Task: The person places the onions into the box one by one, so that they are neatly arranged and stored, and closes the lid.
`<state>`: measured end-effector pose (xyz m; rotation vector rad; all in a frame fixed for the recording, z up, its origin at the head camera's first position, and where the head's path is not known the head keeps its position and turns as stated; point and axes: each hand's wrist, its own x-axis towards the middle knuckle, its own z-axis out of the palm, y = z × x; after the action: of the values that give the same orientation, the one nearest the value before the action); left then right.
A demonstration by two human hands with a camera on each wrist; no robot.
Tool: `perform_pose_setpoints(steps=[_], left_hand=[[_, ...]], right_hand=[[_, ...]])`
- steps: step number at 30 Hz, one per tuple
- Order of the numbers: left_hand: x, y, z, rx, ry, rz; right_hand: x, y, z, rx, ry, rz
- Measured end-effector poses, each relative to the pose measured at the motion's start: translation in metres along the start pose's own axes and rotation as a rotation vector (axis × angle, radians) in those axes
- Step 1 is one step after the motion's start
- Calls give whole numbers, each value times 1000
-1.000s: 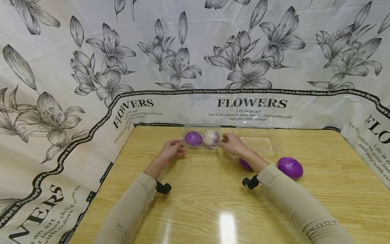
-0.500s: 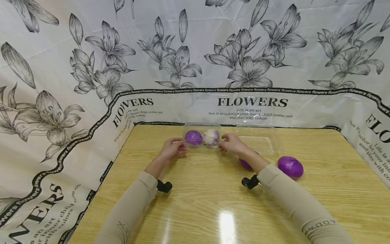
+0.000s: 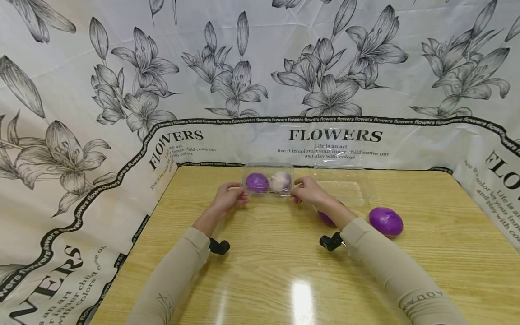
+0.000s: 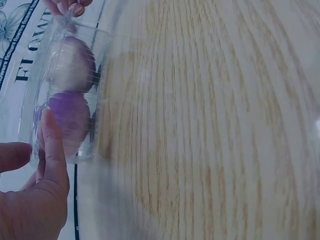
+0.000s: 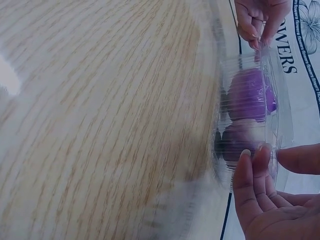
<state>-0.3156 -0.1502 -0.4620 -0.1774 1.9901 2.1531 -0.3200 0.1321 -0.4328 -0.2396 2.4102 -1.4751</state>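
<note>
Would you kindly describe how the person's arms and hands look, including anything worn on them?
The left hand and right hand are ungloved. The left sleeve and right sleeve are long and beige, the left bearing a dark X-like mark, the right dark lettering. A small black fitting shows by each wrist, left and right.

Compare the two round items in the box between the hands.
Colour: the left item looks purple, while the right item is mostly whitish with purple at one side.
Place: the left item sits nearer the left hand, the right item nearer the right hand.
Both lie side by side in the clear box.
</note>
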Motion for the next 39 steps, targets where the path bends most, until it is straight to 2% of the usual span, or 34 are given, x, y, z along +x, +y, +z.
perform_pose_setpoints(steps=[21,39], left_hand=[[0,3,1,-4,2,2],[0,4,0,21,-5,2]], right_hand=[[2,-1,0,-11,13,-13],[-4,-8,4,65,18,25]])
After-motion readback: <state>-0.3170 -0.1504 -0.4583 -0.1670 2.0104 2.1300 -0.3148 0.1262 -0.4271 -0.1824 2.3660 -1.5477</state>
